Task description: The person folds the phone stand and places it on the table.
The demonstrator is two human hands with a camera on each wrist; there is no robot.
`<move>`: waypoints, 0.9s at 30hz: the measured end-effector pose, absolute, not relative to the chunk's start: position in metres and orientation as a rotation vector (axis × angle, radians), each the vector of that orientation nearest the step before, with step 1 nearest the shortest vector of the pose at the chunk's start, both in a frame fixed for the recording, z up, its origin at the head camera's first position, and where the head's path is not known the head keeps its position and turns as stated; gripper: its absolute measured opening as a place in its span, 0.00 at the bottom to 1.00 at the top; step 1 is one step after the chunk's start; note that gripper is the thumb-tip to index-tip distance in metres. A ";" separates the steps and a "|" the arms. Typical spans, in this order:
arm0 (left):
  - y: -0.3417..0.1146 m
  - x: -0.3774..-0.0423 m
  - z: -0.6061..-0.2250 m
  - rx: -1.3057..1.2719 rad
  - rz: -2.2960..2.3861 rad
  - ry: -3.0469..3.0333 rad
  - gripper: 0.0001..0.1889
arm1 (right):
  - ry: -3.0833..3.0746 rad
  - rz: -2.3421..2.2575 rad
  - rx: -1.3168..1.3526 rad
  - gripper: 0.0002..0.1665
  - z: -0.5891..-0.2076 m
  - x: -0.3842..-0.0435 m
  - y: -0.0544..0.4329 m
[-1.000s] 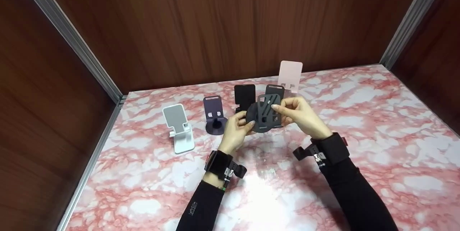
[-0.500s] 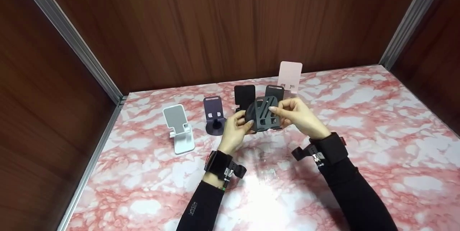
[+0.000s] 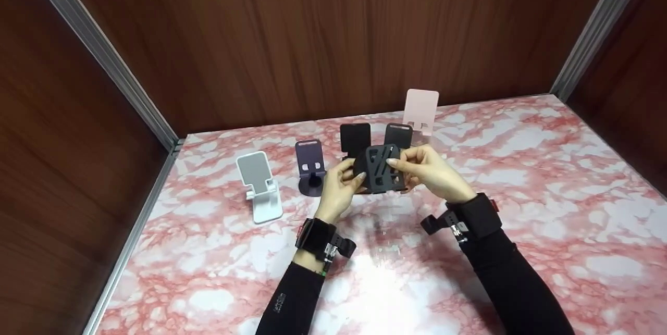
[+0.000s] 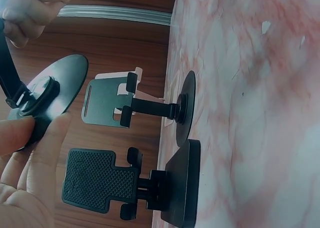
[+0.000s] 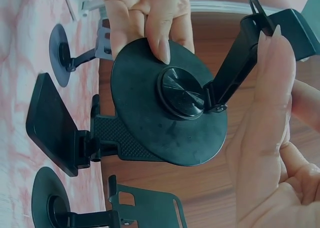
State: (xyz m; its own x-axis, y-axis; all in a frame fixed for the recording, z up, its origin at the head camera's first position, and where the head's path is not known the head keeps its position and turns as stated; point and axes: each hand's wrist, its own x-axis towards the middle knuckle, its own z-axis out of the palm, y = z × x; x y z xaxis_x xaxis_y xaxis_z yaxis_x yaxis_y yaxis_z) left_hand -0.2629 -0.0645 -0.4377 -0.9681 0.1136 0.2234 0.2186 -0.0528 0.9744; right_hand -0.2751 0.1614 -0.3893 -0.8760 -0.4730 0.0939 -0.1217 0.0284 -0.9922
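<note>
Between both hands, raised above the table, is a dark grey phone stand (image 3: 384,181) with a round base and a slotted plate. My left hand (image 3: 337,191) pinches the edge of the round base (image 5: 135,95), thumb on one face. On the other side, my right hand (image 3: 437,174) grips the slotted plate near its hinged arm (image 5: 235,67). The base and arm stand at an angle to each other in the right wrist view. In the head view the plate hides much of the base.
Behind the hands stand a black phone stand (image 3: 355,137), a dark grey one (image 3: 399,134) and a pink one (image 3: 421,108). Leftward are a purple phone stand (image 3: 310,158) and a white one (image 3: 267,209). Wood panels (image 3: 333,38) border the marbled table (image 3: 208,272).
The slotted plate of the held phone stand has swung left and slightly down, covering more of the round base. My right hand has shifted slightly left and down with it; the left stays nearly still.
</note>
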 end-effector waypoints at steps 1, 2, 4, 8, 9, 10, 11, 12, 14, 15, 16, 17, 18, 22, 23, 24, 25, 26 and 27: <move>-0.064 -0.263 -0.438 -0.366 -2.189 -2.115 0.13 | 2.043 -1.927 -0.607 0.23 -0.390 -0.275 0.161; -0.064 -0.263 -0.437 -0.362 -2.181 -2.120 0.14 | 2.037 -1.927 -0.601 0.23 -0.390 -0.275 0.161; -0.064 -0.263 -0.437 -0.358 -2.166 -2.123 0.13 | 2.031 -1.924 -0.597 0.23 -0.390 -0.275 0.161; -0.063 -0.263 -0.437 -0.362 -2.144 -2.120 0.14 | 2.016 -1.924 -0.598 0.23 -0.391 -0.276 0.161; -0.064 -0.263 -0.437 -0.363 -2.139 -2.120 0.14 | 2.013 -1.925 -0.602 0.23 -0.391 -0.276 0.161; -0.064 -0.264 -0.437 -0.366 -2.131 -2.123 0.14 | 2.008 -1.926 -0.606 0.23 -0.392 -0.276 0.161; -0.064 -0.264 -0.437 -0.372 -2.122 -2.125 0.14 | 2.003 -1.927 -0.608 0.23 -0.392 -0.276 0.161; -0.064 -0.264 -0.437 -0.375 -2.114 -2.127 0.14 | 1.997 -1.928 -0.610 0.23 -0.392 -0.276 0.161; -0.065 -0.264 -0.438 -0.374 -2.101 -2.134 0.14 | 1.993 -1.925 -0.609 0.23 -0.392 -0.276 0.162; -0.065 -0.264 -0.438 -0.373 -2.099 -2.135 0.14 | 1.991 -1.923 -0.608 0.23 -0.392 -0.276 0.162; -0.065 -0.265 -0.439 -0.374 -2.092 -2.137 0.13 | 1.990 -1.921 -0.604 0.23 -0.393 -0.277 0.162; -0.065 -0.265 -0.439 -0.372 -2.092 -2.138 0.13 | 1.988 -1.919 -0.597 0.23 -0.393 -0.277 0.162; -0.064 -0.264 -0.439 -0.371 -2.091 -2.139 0.13 | 1.985 -1.918 -0.592 0.23 -0.394 -0.277 0.162; -0.064 -0.264 -0.438 -0.377 -2.089 -2.136 0.13 | 1.965 -1.919 -0.584 0.23 -0.395 -0.278 0.162; -0.064 -0.264 -0.438 -0.382 -2.087 -2.135 0.13 | 1.959 -1.920 -0.588 0.23 -0.396 -0.278 0.161; -0.064 -0.264 -0.438 -0.386 -2.083 -2.133 0.13 | 1.954 -1.920 -0.595 0.23 -0.396 -0.278 0.161; -0.064 -0.264 -0.438 -0.388 -2.081 -2.132 0.13 | 1.946 -1.921 -0.603 0.23 -0.396 -0.278 0.161; -0.064 -0.263 -0.438 -0.389 -2.079 -2.131 0.13 | 1.941 -1.922 -0.611 0.23 -0.396 -0.278 0.161; -0.064 -0.263 -0.438 -0.395 -2.070 -2.133 0.13 | 1.933 -1.923 -0.616 0.23 -0.396 -0.278 0.161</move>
